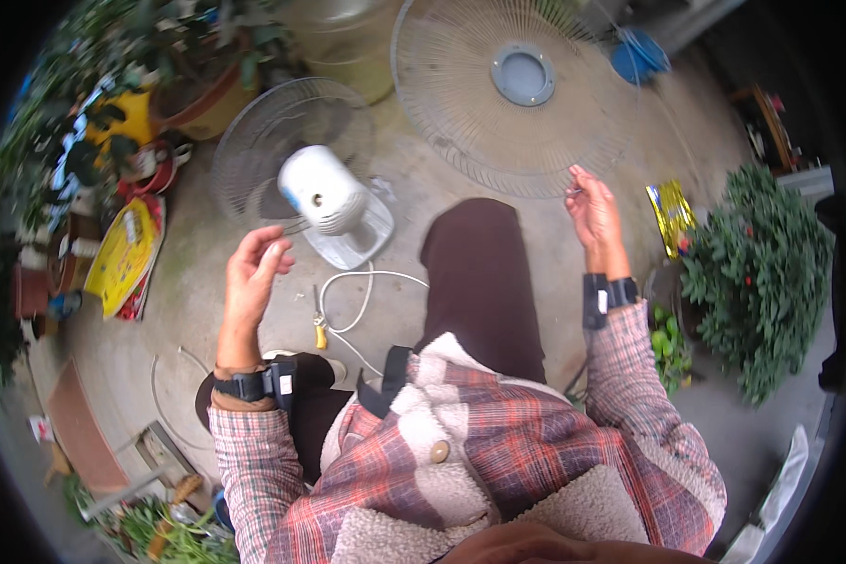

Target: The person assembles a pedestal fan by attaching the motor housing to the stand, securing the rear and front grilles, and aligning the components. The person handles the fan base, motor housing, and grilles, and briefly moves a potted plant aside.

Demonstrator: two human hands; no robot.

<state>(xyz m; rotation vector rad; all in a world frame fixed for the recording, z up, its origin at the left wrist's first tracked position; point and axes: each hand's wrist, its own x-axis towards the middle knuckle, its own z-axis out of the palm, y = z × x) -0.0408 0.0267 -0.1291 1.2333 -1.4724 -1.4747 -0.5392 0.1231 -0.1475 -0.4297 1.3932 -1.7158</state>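
Two bare hands hang apart over the concrete floor. The left hand has its fingers loosely bent, a narrow gap between thumb and forefinger, nothing visible in them. The right hand has its fingers drawn narrow near the tips; whether they pinch something small, I cannot tell. Just beyond those tips is the rim of the large wire grille, a grey ring at its centre. Near the left hand, the white fan body stands on its pale base, before a smaller grille. A white cable loops nearer the knees, beside a yellow-handled tool. Farther right are a gold packet and a bushy plant; farther left, a yellow bag.
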